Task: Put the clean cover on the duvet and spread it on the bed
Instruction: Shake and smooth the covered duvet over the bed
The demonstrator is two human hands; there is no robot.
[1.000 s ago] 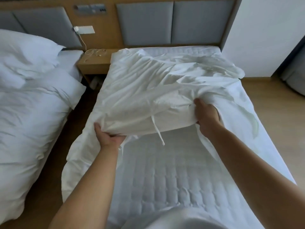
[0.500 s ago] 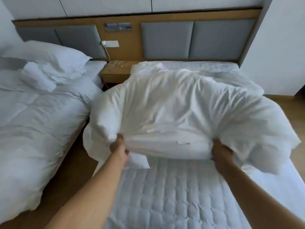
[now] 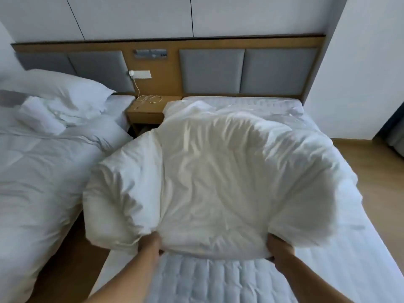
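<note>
The left grip (image 3: 155,243) is clenching the near hem of the white duvet (image 3: 218,182), fingers curled under the fabric. The right grip (image 3: 279,251) is grasping the same hem further toward the bed's right edge, its fingertips tucking beneath the cloth. The duvet is ballooning up over the middle of the bed (image 3: 207,281), its far part lying crumpled near the head edge and its left lobe hanging out past the left edge above the floor. The quilted mattress surface is showing bare along the foot edge, below both forearms. A second bed (image 3: 43,171) with a pillow (image 3: 65,90) is standing to the left, and a wooden nightstand (image 3: 148,112) carrying a coiled cable (image 3: 150,99) is sitting between the two beds.
</note>
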